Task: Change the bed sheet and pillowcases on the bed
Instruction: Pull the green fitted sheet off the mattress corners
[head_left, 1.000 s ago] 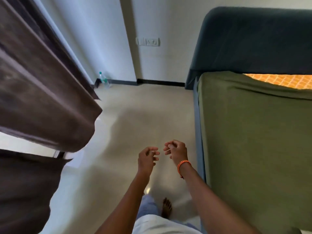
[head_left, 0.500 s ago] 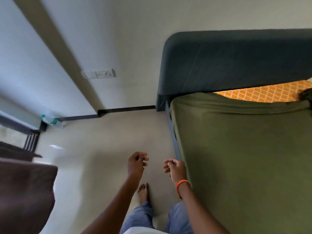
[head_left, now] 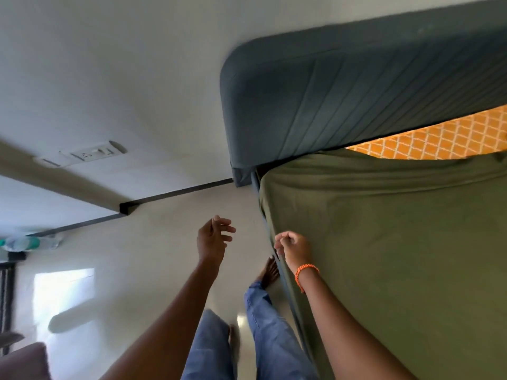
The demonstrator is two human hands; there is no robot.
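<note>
Right hand (head_left: 295, 248) at green sheet (head_left: 384, 242) edge (fingers curled), left hand (head_left: 214, 239) loose

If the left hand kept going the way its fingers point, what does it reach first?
Probably the side edge of the green sheet. The left hand is open over bare floor, fingers aimed toward the bed; depth is unclear.

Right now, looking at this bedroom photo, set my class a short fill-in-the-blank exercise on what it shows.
1. The sheet spread over the bed is ____ in colour.
2. The band on the right wrist is ____.
3. The patterned orange fabric shows just below the blue ____.
4. The left hand hangs above the ____.

Missing words: green; orange; headboard; floor
</note>
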